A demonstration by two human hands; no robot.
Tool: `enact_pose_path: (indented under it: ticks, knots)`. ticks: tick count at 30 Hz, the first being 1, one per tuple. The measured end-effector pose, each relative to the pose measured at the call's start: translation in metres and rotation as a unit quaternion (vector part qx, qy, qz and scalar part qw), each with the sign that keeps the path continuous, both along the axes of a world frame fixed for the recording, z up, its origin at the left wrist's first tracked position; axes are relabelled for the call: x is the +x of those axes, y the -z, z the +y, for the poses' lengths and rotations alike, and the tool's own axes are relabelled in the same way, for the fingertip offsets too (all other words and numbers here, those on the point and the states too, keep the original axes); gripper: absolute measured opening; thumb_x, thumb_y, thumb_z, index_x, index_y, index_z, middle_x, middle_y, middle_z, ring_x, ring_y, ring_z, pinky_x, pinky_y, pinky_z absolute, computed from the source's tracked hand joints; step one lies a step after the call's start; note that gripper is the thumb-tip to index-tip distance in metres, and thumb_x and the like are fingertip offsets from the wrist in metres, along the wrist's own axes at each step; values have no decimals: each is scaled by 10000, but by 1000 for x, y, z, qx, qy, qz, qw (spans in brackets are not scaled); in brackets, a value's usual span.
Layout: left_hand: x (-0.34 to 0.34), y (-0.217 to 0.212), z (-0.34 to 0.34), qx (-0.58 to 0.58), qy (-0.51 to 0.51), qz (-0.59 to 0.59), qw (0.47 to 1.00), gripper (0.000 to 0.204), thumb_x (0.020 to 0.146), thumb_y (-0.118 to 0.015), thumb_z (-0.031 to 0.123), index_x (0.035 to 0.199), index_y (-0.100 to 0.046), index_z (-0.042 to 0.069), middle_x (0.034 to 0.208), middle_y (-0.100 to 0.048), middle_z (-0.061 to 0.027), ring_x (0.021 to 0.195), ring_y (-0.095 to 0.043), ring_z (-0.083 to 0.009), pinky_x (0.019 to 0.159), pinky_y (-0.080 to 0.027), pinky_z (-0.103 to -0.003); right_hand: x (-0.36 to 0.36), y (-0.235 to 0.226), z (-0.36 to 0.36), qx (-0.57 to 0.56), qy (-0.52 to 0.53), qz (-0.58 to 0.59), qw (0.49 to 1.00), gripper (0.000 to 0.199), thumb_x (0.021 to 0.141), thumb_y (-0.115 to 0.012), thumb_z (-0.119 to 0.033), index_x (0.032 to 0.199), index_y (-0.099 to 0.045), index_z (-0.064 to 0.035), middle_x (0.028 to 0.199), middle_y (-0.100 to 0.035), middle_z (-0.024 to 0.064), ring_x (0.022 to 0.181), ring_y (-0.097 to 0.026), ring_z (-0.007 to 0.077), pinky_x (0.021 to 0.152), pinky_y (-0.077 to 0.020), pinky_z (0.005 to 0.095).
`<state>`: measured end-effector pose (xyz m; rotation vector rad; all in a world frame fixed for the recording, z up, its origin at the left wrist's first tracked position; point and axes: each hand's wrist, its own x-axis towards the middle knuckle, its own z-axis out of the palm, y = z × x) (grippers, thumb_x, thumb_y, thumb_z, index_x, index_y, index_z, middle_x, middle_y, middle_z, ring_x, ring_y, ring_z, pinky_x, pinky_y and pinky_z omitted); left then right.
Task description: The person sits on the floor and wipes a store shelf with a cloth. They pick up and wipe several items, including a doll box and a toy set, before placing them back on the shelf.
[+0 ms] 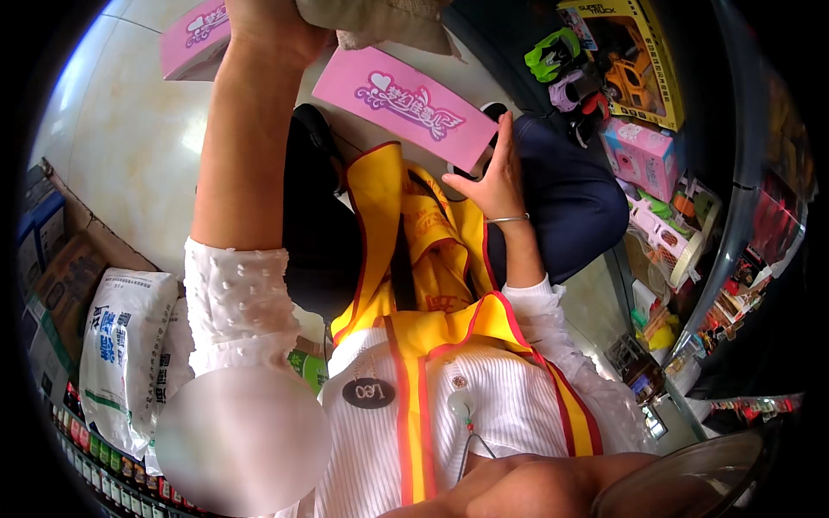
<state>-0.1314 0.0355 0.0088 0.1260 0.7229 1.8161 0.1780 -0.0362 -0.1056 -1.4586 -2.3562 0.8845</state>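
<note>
My left arm reaches far forward, and my left hand is at the upper edge of the view, partly cut off. It grips a grey-beige cloth, which hangs just beyond the pink box; most of my fingers are out of sight. The pink box, with fancy lettering and a heart on its face, lies at a slant in front of my knees. My right hand holds its right end at the near corner, thumb along the near side and fingers straight along the end. A bracelet circles that wrist.
Another pink box lies on the tiled floor at the upper left. White printed sacks stand at the left beside shelved goods. Toys fill the right side, including a boxed yellow truck, a small pink box and a shelf edge.
</note>
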Motion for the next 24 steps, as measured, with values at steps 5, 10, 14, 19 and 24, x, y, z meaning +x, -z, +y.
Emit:
enact_pose_path:
  ticks: [5, 10, 14, 19, 24]
  knots:
    - [-2, 6, -9, 82, 68, -7, 994, 532, 973, -355, 461, 1238, -560, 48, 1172, -634, -123, 1063, -612, -283, 960, -482, -428, -5, 49, -8, -79, 65, 189, 977, 1336, 580, -896, -171, 1498, 63, -19, 1503, -232, 286, 1359, -340, 376, 1091, -326, 417]
    - [-7, 17, -3, 59, 67, 28, 996, 455, 982, -416, 396, 1234, -559, 45, 1169, -633, -113, 1059, -613, -251, 954, -482, -413, -14, 32, 13, -87, 101, 236, 963, 1039, 578, -894, -133, 1365, -220, -49, 1283, -405, 150, 1211, -435, 261, 1040, -370, 389]
    - [12, 14, -15, 43, 51, 89, 994, 516, 930, -544, 405, 1278, -496, 28, 1221, -574, -152, 1127, -557, -273, 992, -431, -403, -13, -30, 36, -23, 37, 269, 962, 1068, 558, -890, -111, 1377, -207, -46, 1295, -398, 153, 1205, -438, 249, 1027, -383, 384]
    - [2, 25, -21, -13, 126, 246, 961, 473, 973, -463, 344, 1304, -486, 7, 1194, -600, -91, 1083, -589, -168, 929, -478, -317, -4, -106, 73, 64, -7, 225, 972, 1035, 531, -911, -134, 1347, -284, -31, 1237, -423, 153, 1128, -483, 265, 960, -419, 396]
    - [42, 6, -23, 54, 140, 425, 892, 554, 805, -688, 326, 1251, -521, 42, 1107, -606, -99, 1034, -606, -223, 917, -471, -314, -13, -136, 111, 205, -91, 100, 969, 1043, 478, -921, -193, 1321, -328, -34, 1199, -436, 159, 1107, -442, 330, 953, -375, 420]
